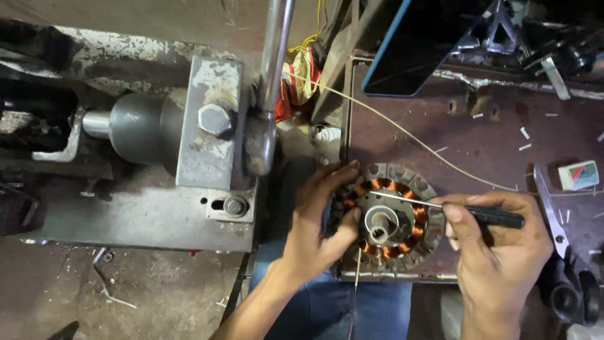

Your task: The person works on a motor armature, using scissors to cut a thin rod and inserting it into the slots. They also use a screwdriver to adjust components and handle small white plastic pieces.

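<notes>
A worn brown metal desk (491,145) fills the right side, scuffed and littered with small white scraps. On the left stands a heavy grey press (189,138) with flaking paint, a big bolt (215,119) and a steel lever (272,69). Below it lies a dusty concrete floor (126,296). Light is dim and even.

Stator (393,217) lies on the near left corner of the workbench (491,145). Left hand (318,220) rests on its left rim; right hand (497,242), to its right, holds a pointed tool (440,206) across it. Scissors (560,242) lie right of that hand, a small box (579,175) behind them. Press (189,145) stands left of the bench.
</notes>
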